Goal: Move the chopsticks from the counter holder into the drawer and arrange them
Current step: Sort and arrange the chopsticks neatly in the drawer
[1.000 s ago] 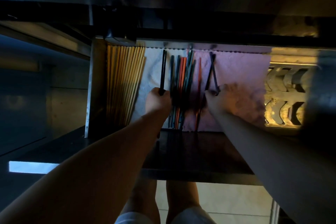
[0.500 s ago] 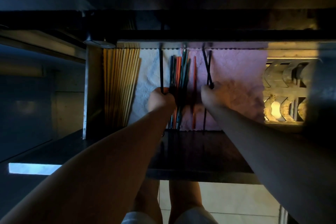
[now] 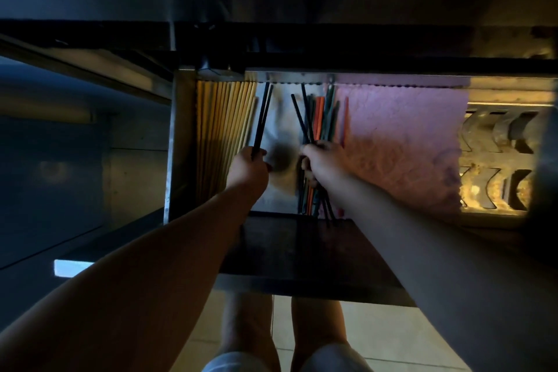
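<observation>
Dim drawer [image 3: 181,142], arranging step: left hand [image 3: 247,167] pinching black pair [image 3: 262,118], right hand [image 3: 324,161] gripping mixed bundle [image 3: 317,118]; next, lay pair beside wooden row [image 3: 223,130].

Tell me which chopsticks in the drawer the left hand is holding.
The two black chopsticks next to the wooden row, pinched by the left hand. The mixed black, orange and green bunch is under the right hand.

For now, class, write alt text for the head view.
Two hands reach into an open drawer: the left hand holds black chopsticks beside a row of wooden chopsticks, and the right hand grips more dark ones from a mixed coloured bunch.
</observation>
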The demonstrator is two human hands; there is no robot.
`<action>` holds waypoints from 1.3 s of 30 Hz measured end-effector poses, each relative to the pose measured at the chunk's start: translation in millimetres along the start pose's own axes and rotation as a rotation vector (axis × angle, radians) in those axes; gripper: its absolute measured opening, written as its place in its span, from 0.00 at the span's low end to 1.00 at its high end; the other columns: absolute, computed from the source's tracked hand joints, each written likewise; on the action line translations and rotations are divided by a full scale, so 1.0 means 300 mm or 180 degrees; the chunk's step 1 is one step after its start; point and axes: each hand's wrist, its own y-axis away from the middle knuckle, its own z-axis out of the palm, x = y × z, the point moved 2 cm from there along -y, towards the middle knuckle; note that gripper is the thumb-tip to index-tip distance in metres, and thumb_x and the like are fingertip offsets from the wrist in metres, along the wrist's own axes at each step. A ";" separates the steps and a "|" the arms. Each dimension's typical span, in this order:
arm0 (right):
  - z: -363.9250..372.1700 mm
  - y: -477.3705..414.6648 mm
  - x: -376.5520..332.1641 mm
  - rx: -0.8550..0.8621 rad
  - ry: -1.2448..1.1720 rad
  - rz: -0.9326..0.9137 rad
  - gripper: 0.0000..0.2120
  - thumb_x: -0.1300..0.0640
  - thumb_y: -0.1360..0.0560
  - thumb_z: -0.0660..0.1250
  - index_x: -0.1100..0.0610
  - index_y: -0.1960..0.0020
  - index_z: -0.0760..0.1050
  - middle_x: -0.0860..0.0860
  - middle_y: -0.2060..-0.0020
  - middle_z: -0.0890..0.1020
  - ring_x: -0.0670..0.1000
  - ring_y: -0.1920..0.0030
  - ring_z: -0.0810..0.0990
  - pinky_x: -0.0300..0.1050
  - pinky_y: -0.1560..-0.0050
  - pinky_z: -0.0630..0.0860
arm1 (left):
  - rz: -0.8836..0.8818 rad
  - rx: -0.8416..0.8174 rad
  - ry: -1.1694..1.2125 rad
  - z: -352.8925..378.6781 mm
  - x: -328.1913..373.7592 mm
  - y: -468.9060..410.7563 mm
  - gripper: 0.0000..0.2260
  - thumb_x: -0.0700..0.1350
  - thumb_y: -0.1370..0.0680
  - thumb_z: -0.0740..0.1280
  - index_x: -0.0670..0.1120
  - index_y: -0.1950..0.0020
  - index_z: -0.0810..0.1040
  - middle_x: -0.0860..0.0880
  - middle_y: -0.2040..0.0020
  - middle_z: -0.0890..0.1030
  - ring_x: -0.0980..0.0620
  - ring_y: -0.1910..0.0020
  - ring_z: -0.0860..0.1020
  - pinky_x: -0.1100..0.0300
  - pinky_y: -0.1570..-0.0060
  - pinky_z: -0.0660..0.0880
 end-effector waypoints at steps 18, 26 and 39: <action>0.270 -0.026 0.000 0.0232 0.0169 0.0539 0.13 0.59 0.25 0.69 0.56 0.41 0.78 0.55 0.48 0.82 0.55 0.51 0.82 0.51 0.52 0.81 | 0.0521 -0.0102 -0.0857 -0.154 -0.032 -0.031 0.11 0.39 0.24 0.68 0.49 0.43 0.75 0.50 0.49 0.79 0.55 0.56 0.74 0.61 0.60 0.70; 0.283 0.002 -0.001 0.0560 0.0644 0.0319 0.08 0.58 0.26 0.64 0.57 0.51 0.81 0.56 0.57 0.84 0.57 0.59 0.83 0.57 0.55 0.83 | 0.1160 -0.0403 -0.1815 -0.230 -0.034 -0.041 0.24 0.41 0.24 0.68 0.48 0.30 0.67 0.42 0.31 0.70 0.41 0.33 0.69 0.47 0.41 0.71; 0.322 -0.036 -0.017 0.0802 0.0581 -0.0200 0.12 0.57 0.24 0.65 0.53 0.42 0.80 0.52 0.46 0.83 0.53 0.48 0.82 0.51 0.44 0.80 | 0.2297 -0.0994 -0.3800 -0.240 -0.125 -0.084 0.45 0.47 0.24 0.66 0.54 0.23 0.32 0.55 0.25 0.26 0.50 0.24 0.32 0.45 0.27 0.49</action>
